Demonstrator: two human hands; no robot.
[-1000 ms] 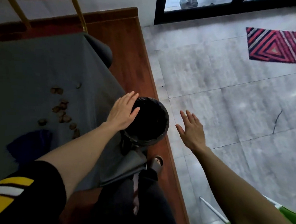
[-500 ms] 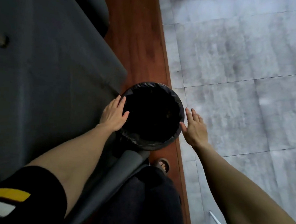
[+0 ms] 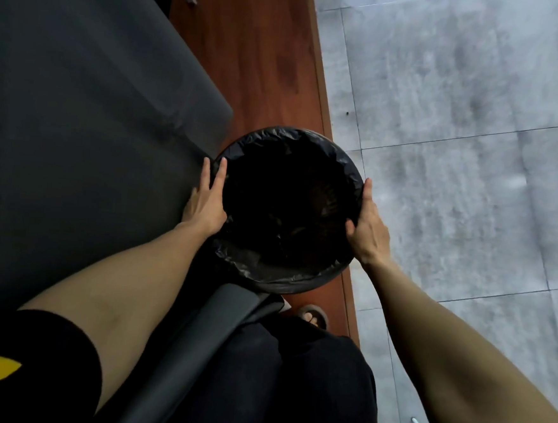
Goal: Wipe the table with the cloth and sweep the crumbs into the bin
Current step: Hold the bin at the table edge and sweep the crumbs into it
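Bin point(image 3: 299, 279) between both hands; left hand point(image 3: 205, 203) fingers straight against rim, right hand point(image 3: 367, 227) curled round opposite rim.

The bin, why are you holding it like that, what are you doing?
A person has both hands on the black-lined bin. The left hand lies against its left rim with straight fingers, and the right hand grips the right rim. The bin sits beside the grey-covered table, on the wooden floor. No cloth or crumbs show here.

Dim, soft daylight brightens the right side; left lies murky, edges bowed and slightly blurred
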